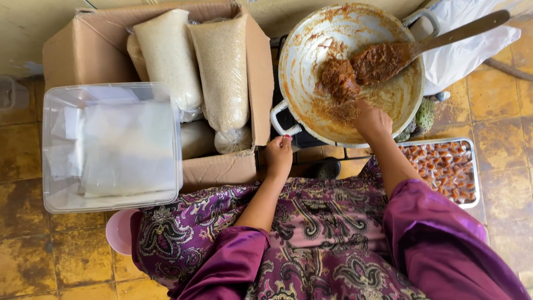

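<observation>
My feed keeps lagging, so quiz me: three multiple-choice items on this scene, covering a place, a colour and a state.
1. Where is the metal tray of wrapped sweets?
A. by the right forearm, below the pan
B. inside the cardboard box
C. on the clear tub

2. What colour are the sleeves?
A. green
B. purple
C. white

3. What is the left hand doing?
A. lying flat on the floor
B. holding the spoon
C. at the pan's white handle

Answers:
1 A, it lies beside that arm.
2 B, both are shiny purple.
3 C, its fingers meet the handle while the right hand reaches the brown paste.
</observation>
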